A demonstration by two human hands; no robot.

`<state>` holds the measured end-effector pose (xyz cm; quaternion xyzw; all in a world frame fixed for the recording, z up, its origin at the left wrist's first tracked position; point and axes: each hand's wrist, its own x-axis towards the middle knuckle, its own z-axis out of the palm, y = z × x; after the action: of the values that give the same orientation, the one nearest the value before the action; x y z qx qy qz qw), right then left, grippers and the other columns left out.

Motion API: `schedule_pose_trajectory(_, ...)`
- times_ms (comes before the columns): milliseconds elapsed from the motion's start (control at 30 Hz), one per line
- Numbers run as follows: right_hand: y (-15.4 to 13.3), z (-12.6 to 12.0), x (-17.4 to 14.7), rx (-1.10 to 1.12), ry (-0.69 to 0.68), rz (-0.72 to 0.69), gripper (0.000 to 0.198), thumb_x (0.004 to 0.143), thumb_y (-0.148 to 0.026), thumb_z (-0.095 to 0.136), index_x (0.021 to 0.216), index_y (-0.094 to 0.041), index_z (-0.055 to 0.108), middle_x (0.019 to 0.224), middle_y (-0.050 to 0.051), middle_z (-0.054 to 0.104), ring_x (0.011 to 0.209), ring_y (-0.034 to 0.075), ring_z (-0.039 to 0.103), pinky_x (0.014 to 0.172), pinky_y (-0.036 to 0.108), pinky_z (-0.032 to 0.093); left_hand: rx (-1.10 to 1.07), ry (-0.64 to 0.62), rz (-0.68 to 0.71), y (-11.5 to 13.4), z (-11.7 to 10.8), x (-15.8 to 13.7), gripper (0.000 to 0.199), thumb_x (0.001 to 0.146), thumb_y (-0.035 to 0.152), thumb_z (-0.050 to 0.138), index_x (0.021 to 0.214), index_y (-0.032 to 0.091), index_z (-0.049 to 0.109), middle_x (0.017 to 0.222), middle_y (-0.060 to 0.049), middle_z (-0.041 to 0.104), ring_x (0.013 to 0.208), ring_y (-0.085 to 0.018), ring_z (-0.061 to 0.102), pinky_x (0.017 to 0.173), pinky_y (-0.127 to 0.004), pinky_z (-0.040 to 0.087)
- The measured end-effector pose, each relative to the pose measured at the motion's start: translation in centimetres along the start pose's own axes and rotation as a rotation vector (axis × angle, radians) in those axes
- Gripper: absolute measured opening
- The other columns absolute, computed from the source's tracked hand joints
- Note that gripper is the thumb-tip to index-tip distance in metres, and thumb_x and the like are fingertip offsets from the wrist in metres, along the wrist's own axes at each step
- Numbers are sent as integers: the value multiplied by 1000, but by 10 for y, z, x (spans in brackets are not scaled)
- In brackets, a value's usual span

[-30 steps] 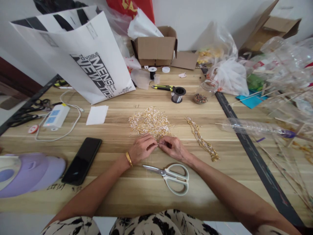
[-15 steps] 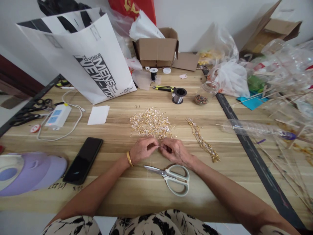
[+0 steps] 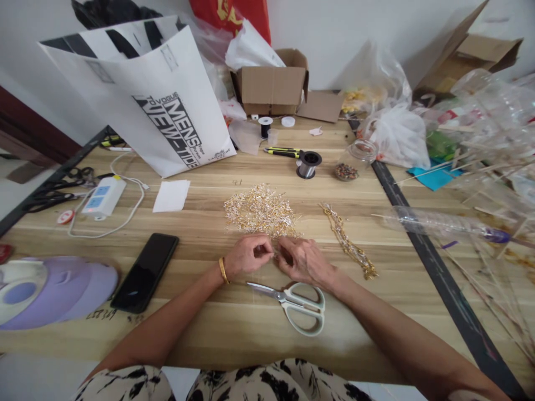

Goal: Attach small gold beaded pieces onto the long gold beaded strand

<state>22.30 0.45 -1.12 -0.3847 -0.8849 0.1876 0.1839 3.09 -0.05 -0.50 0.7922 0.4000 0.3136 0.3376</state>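
Note:
My left hand [image 3: 249, 253] and my right hand [image 3: 303, 259] are close together at the near edge of a pile of small gold and clear beaded pieces [image 3: 259, 210]. Thumb and forefinger of the left hand are pinched; what sits between them is too small to make out. The right hand's fingers are curled in a pinch just beside it, their contents also unclear. Below the hands lie scissors [image 3: 292, 303] with pale handles, blades pointing left. A bundle of gold and clear beaded strands [image 3: 349, 240] rests to the right of my right hand.
A phone [image 3: 145, 273] and a white power strip [image 3: 104, 197] lie at the left. Behind the pile are a wire spool [image 3: 308, 164], a yellow-black cutter [image 3: 284, 151] and a jar of beads [image 3: 346, 170]. A white paper bag [image 3: 167, 106] and a cardboard box [image 3: 271, 83] stand behind.
The whole view has shifted slightly, so things appear a little farther right. My fingertips stay pinched, with a slightly wider gap between the two hands.

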Motion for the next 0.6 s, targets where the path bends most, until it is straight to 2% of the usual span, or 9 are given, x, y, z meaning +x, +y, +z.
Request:
schedule_pose_trajectory(167, 0, -4, 2, 138, 29, -110, 12, 78, -16, 53, 90, -18, 54, 85, 5, 57, 69, 15, 50, 58, 24, 35, 6, 18, -28, 1, 0, 0, 10, 75, 13, 58, 66, 15, 56, 69, -2, 61, 65, -12, 56, 63, -25, 46)
schedule_pose_trajectory(233, 0, -2, 2, 219, 26, -134, 11, 80, -17, 52, 91, -17, 55, 85, 5, 57, 67, 14, 50, 58, 24, 37, 4, 34, -35, 1, 0, 0, 10, 75, 14, 59, 66, 15, 56, 69, -2, 62, 66, -13, 56, 63, -25, 46)
schedule_pose_trajectory(400, 5, 8, 1, 400, 44, -58, 9, 86, -23, 54, 89, -17, 58, 73, 2, 58, 58, 11, 48, 55, 23, 38, -6, 61, -62, -1, 0, 0, 8, 74, 14, 61, 67, 15, 59, 70, -2, 63, 65, -13, 56, 62, -24, 46)
schedule_pose_trajectory(600, 10, 12, 2, 544, 94, -58, 11, 88, -21, 53, 89, -17, 63, 83, 5, 63, 73, 14, 57, 64, 24, 43, 7, 55, -88, -4, 2, 0, 7, 75, 15, 62, 68, 14, 60, 69, -2, 62, 63, -12, 55, 61, -24, 44)
